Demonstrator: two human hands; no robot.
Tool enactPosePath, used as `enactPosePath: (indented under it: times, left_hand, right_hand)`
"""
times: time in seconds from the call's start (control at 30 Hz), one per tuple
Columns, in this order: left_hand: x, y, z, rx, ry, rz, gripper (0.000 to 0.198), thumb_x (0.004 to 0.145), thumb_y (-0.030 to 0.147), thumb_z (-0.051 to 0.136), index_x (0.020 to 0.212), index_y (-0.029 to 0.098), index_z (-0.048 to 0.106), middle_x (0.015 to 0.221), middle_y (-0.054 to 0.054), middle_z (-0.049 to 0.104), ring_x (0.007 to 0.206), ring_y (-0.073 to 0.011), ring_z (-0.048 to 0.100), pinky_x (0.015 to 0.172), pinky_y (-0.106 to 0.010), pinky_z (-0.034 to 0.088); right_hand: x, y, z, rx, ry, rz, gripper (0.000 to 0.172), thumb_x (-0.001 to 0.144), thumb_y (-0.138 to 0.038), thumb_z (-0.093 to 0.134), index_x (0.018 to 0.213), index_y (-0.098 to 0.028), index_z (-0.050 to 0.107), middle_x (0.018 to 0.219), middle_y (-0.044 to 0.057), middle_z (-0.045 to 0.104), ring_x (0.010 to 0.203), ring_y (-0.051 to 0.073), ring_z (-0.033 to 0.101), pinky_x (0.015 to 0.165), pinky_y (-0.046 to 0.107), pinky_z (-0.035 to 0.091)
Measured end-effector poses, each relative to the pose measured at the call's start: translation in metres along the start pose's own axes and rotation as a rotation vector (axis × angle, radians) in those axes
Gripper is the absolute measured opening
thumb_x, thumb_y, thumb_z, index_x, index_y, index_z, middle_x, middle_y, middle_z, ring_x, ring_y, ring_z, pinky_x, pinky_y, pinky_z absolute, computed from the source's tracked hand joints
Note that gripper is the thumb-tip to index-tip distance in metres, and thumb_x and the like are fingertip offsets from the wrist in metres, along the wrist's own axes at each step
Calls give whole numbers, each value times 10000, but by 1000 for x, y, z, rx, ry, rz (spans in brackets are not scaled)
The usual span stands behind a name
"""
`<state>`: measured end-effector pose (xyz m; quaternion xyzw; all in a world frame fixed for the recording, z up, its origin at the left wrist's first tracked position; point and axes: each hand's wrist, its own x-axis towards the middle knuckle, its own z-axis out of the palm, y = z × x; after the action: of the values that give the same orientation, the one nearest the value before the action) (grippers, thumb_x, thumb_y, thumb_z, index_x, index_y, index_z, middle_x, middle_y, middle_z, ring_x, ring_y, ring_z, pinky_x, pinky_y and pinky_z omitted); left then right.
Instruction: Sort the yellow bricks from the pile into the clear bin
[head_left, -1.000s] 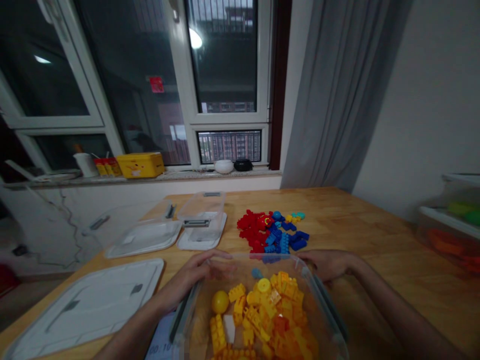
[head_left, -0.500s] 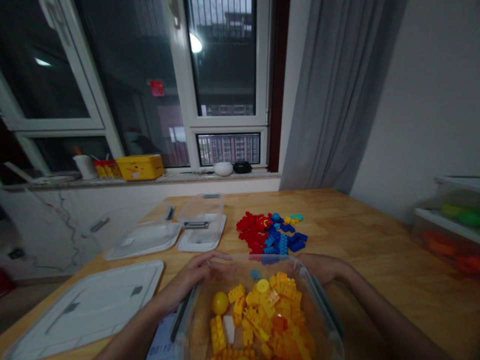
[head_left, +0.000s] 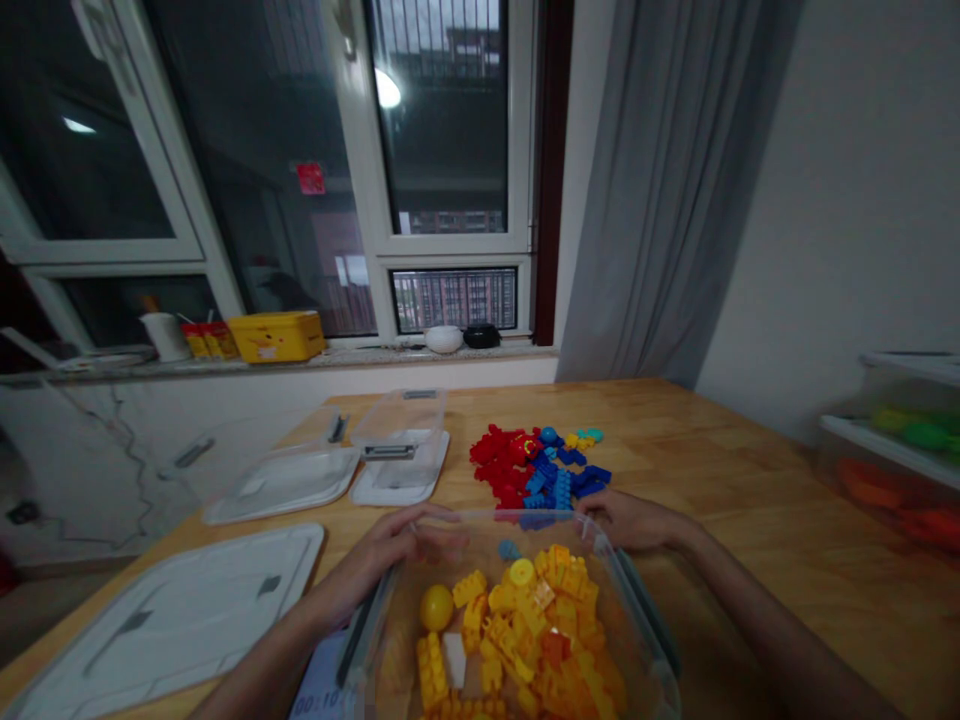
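Note:
A clear plastic box (head_left: 637,620) with grey side clips stands in front of me, holding yellow toy bricks (head_left: 517,630), a yellow ball (head_left: 436,608), a white piece and an orange-red one. My left hand (head_left: 409,540) is closed on its far left corner, the fingers showing through the wall. Just beyond the far right corner, my right hand (head_left: 637,520) is at the near edge of the blue bricks (head_left: 559,485). Its fingers are curled, their tips partly hidden, so what they hold cannot be made out. Red bricks (head_left: 504,465) lie left of the blue ones.
White lids (head_left: 187,610) lie on the wooden table (head_left: 720,480) at the left, with clear open boxes (head_left: 401,420) behind. Stacked boxes of green and orange pieces (head_left: 900,450) stand far right. A yellow case (head_left: 276,337) and small bowls (head_left: 444,339) line the windowsill.
My right hand has moved from behind the box's far right corner to the edge of the blue bricks. The left hand stays on the box. The view has shifted slightly.

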<state>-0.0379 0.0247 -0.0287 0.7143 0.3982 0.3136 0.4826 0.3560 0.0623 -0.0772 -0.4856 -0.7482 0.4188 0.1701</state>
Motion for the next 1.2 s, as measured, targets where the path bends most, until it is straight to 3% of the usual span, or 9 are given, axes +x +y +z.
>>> enactPosePath:
  times: [0.17,0.3,0.47,0.63,0.73,0.9,1.03,1.2]
  left_hand:
    - [-1,2,0,15,0,19,383,836,220,531,1136,233,769,1344,-28,691,1255,-318,579,1083,-389,407]
    - [1,2,1,-18,-13,5,398,848,254,544,1193,228,740,1275,-50,725,1191,-315,619,1017,-380,462]
    - [1,-1,0,16,1,25,359,856,257,544,1137,240,767,1325,-35,702,1239,-310,590,1096,-386,389]
    - [0,-1,0,33,-10,18,398,861,267,534,1200,236,739,1295,-48,716,1217,-318,605,1065,-404,416]
    - [2,-2,-1,42,-4,13,393,851,255,529,1172,231,754,1325,-46,701,1227,-323,596,1079,-415,408]
    - [3,-1,-1,67,3,28,386,837,254,544,1153,238,766,1310,-40,706,1244,-326,581,1098,-415,397]
    - [1,2,0,49,4,24,381,843,253,542,1153,235,764,1305,-38,716,1245,-321,584,1110,-409,387]
    - [1,-3,0,-33,5,-17,412,830,264,573,1211,221,724,1307,-56,723,1244,-339,599,1085,-425,410]
  right_hand:
    - [-7,-4,-10,244,54,8,335,735,-406,787,975,-181,722,877,25,721,697,148,665,605,256,567]
    - [-9,-11,-16,430,220,-27,452,752,-515,791,1030,-160,765,973,56,732,824,153,671,750,290,591]
    - [-8,-15,-17,538,257,-68,477,739,-472,829,1092,-154,782,1083,97,755,930,175,681,924,346,550]
    - [-3,-20,-2,885,314,-199,378,731,-372,865,1049,-193,766,1076,59,751,978,179,704,1048,407,496]
    - [-2,-28,11,1004,244,-251,322,743,-361,859,1010,-210,760,1183,62,722,1086,210,685,1101,451,453]
    - [-6,-44,26,930,81,-329,334,703,-385,877,962,-200,772,1394,105,609,1249,289,600,1098,499,428]
    - [-9,-48,33,836,15,-306,320,721,-390,859,957,-190,773,1390,115,613,1309,298,556,1133,489,371]
    - [-8,-48,39,913,-9,-276,345,709,-381,866,985,-198,769,1324,106,666,1257,271,598,1124,452,386]
